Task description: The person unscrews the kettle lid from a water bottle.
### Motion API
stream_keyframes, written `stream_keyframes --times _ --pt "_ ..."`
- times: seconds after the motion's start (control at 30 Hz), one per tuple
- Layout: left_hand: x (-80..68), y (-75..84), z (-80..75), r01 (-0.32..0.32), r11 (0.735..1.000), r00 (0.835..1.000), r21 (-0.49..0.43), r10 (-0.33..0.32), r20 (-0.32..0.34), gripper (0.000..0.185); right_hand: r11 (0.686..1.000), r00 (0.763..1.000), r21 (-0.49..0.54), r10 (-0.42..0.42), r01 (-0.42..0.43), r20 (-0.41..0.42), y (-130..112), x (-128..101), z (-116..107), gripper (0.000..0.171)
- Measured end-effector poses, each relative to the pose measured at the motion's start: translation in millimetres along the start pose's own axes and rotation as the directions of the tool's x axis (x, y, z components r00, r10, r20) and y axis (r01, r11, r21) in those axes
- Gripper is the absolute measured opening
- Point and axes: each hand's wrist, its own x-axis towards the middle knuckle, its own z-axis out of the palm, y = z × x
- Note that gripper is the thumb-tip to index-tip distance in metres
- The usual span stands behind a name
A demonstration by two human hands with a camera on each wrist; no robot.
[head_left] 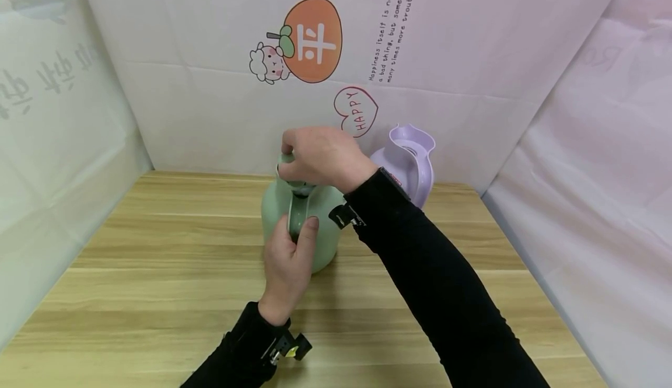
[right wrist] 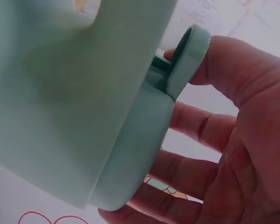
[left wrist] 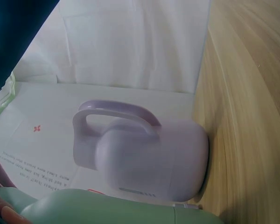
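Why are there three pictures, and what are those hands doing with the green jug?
These are one person's two hands, with small cameras strapped on. The big picture comes from a camera on the person's head, looking down at a wooden table. The other two come from cameras on the wrists, so they look very close and tilted.

On the table stand a green jug and, behind it, a purple jug. The left hand grips the green jug's handle. The right hand is curled round its lid. The right wrist picture shows those fingers up close. The left wrist picture looks past the green jug at the purple jug.
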Motion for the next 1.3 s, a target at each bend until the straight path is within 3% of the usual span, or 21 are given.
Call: stream_keyframes --times 0.33,0.9,1.17,1.3 --pt "-0.2 -0.1 -0.6 0.027 0.999 1.000 -0.018 -0.027 0.008 0.024 0.992 0.994 0.096 -0.093 0.087 0.063 11 2 -3 0.029" --pt "-0.3 0.0 -1.1 0.026 1.000 1.000 -0.007 -0.026 0.005 0.024 0.957 0.979 0.239 -0.190 0.167 0.074 24 7 -2 0.034" --pt "-0.1 0.4 -1.1 0.021 1.000 1.000 -0.003 -0.021 0.010 0.023 0.945 0.976 0.274 -0.205 0.177 0.077 27 8 -2 0.034" --pt "0.6 1.6 -1.2 0.027 1.000 1.000 0.005 -0.027 0.009 0.024 0.938 0.974 0.298 -0.211 0.176 0.087 27 7 -3 0.042"
